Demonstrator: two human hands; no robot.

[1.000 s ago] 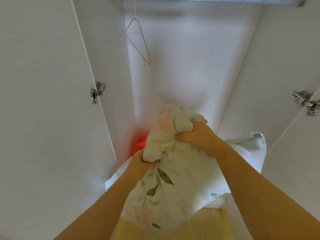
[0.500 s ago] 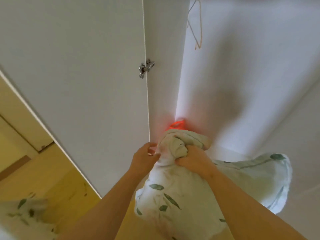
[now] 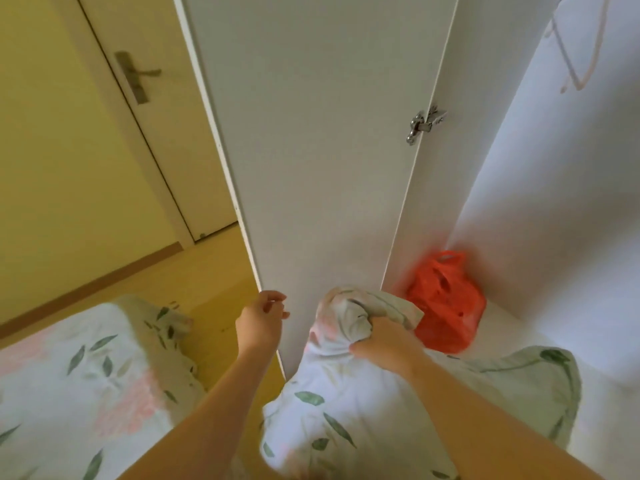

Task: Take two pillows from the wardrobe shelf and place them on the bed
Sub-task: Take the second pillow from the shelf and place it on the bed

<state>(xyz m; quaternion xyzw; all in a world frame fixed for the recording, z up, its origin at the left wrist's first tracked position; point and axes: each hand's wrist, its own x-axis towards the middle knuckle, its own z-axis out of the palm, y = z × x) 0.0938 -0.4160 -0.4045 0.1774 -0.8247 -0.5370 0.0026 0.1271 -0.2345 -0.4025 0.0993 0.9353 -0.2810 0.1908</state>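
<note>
Right hand clamped on a bunched corner of the pillow, fabric twisted into a soft knot above the knuckles. Soft, floppy cotton, white with green leaves and faint pink blooms, sagging in loose folds below the grip. Held up just in front of the wardrobe door, low against its bottom corner, trailing end draped back toward the wardrobe shelf.

Left hand off the fabric, fingers loosely curled around nothing, hovering right at the door's lower edge.

Door itself smooth, flat, matt white, swung wide, thin straight edge running down to the left hand. Shiny metal hinge partway up its inner side. To the right of the door, crinkly orange plastic bag slumped in the shelf's back corner, touching or nearly touching the pillow's knot; hard to tell which. Blurred wire hanger high up inside.

To the left of the door, bed in the same leaf print, puffy and rumpled. Between bed and door, a strip of bare yellow-wood floor.
</note>
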